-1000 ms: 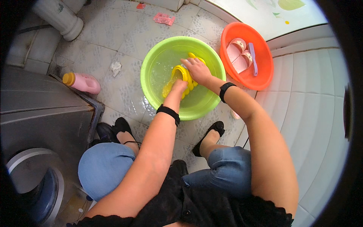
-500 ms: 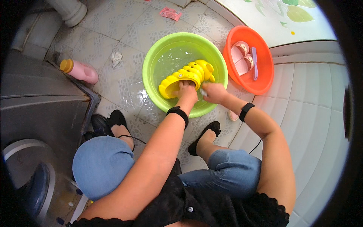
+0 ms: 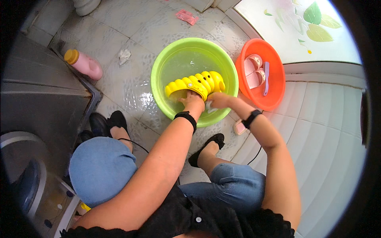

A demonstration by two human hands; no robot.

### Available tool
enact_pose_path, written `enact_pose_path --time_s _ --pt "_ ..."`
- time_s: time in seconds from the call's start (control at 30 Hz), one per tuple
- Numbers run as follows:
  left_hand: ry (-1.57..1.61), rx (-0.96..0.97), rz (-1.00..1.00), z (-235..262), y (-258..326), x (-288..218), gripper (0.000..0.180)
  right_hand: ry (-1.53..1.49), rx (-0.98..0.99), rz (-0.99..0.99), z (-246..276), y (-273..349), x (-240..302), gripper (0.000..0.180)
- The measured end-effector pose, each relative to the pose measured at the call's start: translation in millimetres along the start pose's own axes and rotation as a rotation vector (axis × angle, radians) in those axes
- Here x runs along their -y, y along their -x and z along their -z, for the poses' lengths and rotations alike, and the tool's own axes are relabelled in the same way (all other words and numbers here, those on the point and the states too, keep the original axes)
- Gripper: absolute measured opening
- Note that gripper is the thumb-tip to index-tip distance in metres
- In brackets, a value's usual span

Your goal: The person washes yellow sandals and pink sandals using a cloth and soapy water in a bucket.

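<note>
Yellow shoe [image 3: 195,84]: likely light, soft, slippery when wet; held in green basin [image 3: 164,65]. Left hand [image 3: 193,102] grasps its side; right hand [image 3: 217,100] clenches something pale.

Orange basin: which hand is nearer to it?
Right. The right hand is over the green basin's near side, closer to the orange basin; the left hand is farther, on the yellow shoe.

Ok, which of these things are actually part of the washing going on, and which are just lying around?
In use:
- yellow shoe, held by the left hand
- right hand, at the shoe's edge, holding something small and pale
- green basin of water

Lying about:
- orange basin with pink sandals
- pink bottle
- crumpled paper
- pink wrapper
</note>
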State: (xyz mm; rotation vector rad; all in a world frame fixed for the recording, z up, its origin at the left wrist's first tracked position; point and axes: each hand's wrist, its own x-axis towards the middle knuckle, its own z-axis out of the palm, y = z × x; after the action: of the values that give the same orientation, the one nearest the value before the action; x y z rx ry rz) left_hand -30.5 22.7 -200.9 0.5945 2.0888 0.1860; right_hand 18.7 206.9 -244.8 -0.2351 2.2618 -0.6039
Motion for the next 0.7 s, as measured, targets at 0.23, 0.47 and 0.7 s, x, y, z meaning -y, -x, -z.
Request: enact_pose_path --time_s 0.23,0.47,0.7 --pt "0.026 -0.018 -0.003 -15.8 -20.7 -1.8 0.063 0.112 -0.702 -0.256 31.7 -1.1 52.6 0.045" --pt "0.05 -0.096 -0.087 -46.9 -59.7 27.6 0.068 0.185 -0.538 0.213 30.2 -38.5 107.4 0.035" --pt "0.144 0.049 -0.07 -8.8 -28.4 8.6 0.082 0.466 -0.428 -0.391 85.4 -0.1 5.5 0.022"
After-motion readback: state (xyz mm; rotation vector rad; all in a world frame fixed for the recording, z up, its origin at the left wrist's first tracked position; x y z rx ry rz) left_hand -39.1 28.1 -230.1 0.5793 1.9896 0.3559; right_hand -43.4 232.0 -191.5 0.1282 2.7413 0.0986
